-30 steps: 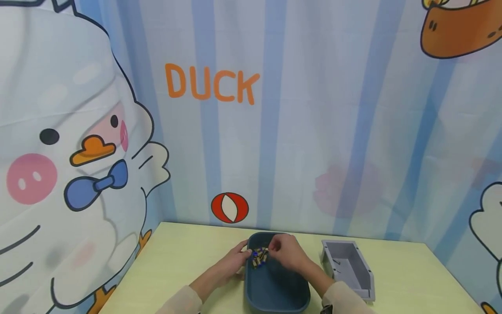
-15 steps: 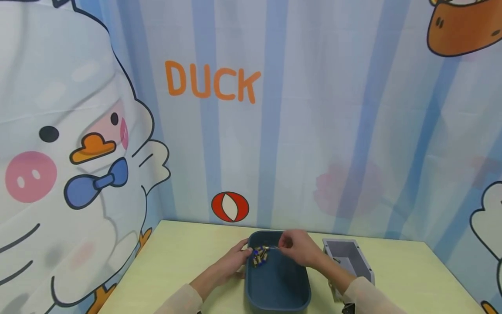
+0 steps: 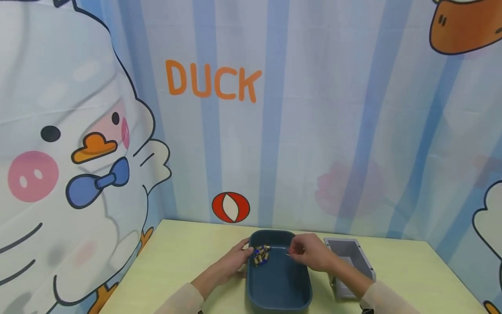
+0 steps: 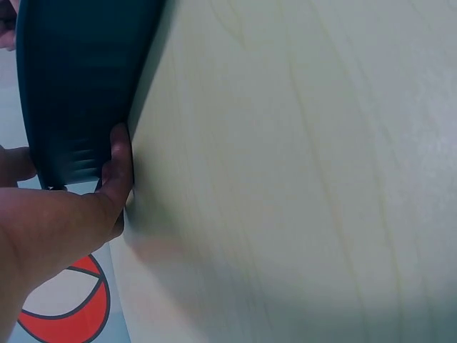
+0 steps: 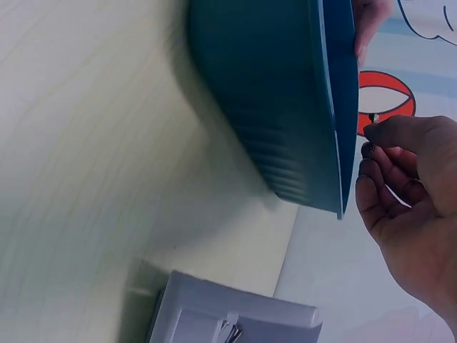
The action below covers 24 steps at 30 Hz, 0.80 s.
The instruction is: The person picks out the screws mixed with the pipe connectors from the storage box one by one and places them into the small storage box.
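Note:
In the head view, a dark blue bin (image 3: 279, 279) with rounded corners stands on the table. My left hand (image 3: 234, 258) grips its left rim, thumb over the edge and fingers along the outer side. Several small brass-coloured pieces with blue parts (image 3: 260, 255) lie in a heap inside, near the left thumb. Over the bin's right side, my right hand (image 3: 311, 252) pinches a small thin metal piece (image 5: 373, 118) between thumb and forefinger; most of it is hidden by the fingertips. The right wrist view shows this hand (image 5: 418, 189) just beyond the bin's rim, other fingers curled.
A grey open-fronted tray (image 3: 368, 267) stands right of the bin, partly behind the right forearm. Thin metal pieces (image 5: 233, 333) lie in it. The pale yellow table (image 3: 408, 274) ends at a curtain (image 3: 298, 131) printed with cartoon ducks.
My right hand has moved right, away from the brass-coloured heap, with the thin metal piece between its fingers. My left hand has kept its grip on the bin's rim.

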Each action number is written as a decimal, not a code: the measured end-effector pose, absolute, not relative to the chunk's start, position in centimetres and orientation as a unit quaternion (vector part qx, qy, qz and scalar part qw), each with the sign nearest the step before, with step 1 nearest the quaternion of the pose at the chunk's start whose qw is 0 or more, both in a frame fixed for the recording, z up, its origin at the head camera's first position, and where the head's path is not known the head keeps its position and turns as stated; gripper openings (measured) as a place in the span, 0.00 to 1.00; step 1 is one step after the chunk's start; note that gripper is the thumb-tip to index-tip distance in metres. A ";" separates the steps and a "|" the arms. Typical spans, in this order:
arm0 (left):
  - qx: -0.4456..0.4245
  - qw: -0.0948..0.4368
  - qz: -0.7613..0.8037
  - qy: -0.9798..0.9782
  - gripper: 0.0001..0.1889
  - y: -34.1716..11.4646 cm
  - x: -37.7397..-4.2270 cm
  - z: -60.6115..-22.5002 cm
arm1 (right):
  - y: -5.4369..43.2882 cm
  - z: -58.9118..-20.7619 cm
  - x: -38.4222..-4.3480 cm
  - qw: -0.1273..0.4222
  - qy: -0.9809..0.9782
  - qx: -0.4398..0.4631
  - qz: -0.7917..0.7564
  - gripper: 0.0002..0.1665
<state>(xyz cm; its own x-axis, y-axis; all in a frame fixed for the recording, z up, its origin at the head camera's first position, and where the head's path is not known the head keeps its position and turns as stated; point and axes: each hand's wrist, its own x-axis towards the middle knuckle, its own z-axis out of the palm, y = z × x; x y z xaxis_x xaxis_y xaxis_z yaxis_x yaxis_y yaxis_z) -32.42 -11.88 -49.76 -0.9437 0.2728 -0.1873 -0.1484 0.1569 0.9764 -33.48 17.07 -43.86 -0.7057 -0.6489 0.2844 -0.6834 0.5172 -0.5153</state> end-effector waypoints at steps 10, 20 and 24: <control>0.045 0.165 0.649 0.741 0.31 -11.6 -32.4 -49.8 | 19.2 -43.0 -33.3 0.017 -0.866 0.377 0.327 0.05; 0.048 0.164 0.658 0.733 0.31 -11.8 -32.4 -49.8 | 21.8 -41.8 -32.5 0.033 -0.872 0.355 0.335 0.03; 0.048 0.166 0.656 0.734 0.31 -12.0 -32.4 -49.7 | 22.8 -41.5 -32.1 0.030 -0.875 0.344 0.339 0.02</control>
